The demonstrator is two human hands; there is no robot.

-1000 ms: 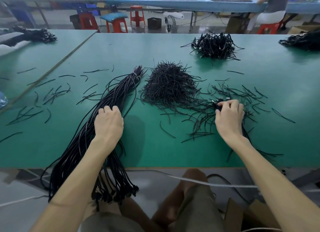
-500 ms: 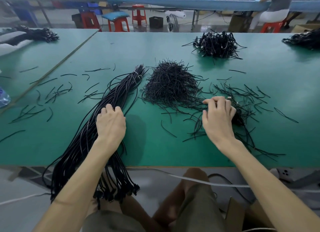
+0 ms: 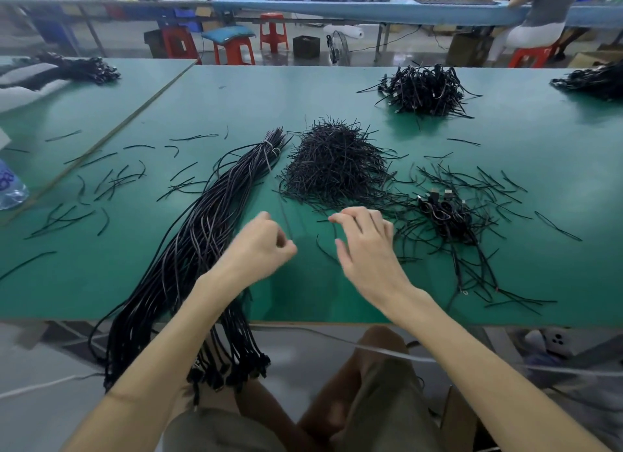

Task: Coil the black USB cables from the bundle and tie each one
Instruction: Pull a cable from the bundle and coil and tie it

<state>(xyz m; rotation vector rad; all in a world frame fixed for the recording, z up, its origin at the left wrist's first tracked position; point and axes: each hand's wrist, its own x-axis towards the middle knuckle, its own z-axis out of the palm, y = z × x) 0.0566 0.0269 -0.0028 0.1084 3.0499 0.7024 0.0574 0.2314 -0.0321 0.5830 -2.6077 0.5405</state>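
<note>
Here the left hand (image 3: 263, 246) curls, grip unclear, beside the glossy bundle (image 3: 202, 236); right hand (image 3: 367, 246) splays over wiry ties (image 3: 337, 168)

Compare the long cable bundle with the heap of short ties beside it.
The cable bundle holds long strands, the tie heap short pieces. The cable bundle lies parallel, bound near its far end, overhanging the table; the tie heap is a criss-cross mound fully on it. Both are black.

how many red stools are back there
4 red plastic stools: leftmost, beside it one with a teal cushion, another just right, and one far right under a seated person. More may be hidden.
</note>
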